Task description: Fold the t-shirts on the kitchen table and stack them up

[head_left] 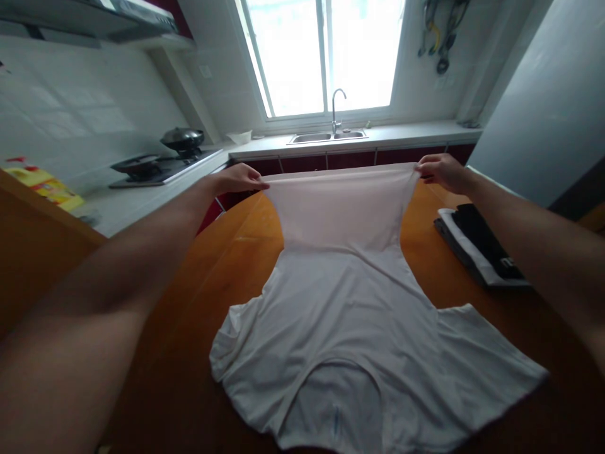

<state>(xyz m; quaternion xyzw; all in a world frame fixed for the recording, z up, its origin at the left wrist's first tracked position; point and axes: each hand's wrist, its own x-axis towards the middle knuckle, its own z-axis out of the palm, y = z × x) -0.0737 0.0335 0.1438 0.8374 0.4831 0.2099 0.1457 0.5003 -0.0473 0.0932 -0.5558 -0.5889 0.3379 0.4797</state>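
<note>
A white T-shirt (350, 296) lies on the wooden table (227, 265), its neckline toward me and its sleeves spread to both sides. The far part with the hem is raised off the table and stretched between my hands. My left hand (243, 178) pinches the hem's left corner. At the right corner, my right hand (442, 172) grips the hem between thumb and fingers. The left sleeve is bunched, while the right one lies flatter.
Folded black, white and grey clothes (486, 243) lie on the table at the right, by my right forearm. Beyond are a counter with a sink (326, 136), a stove with pans (165, 167) and a yellow bottle (45, 186) at left.
</note>
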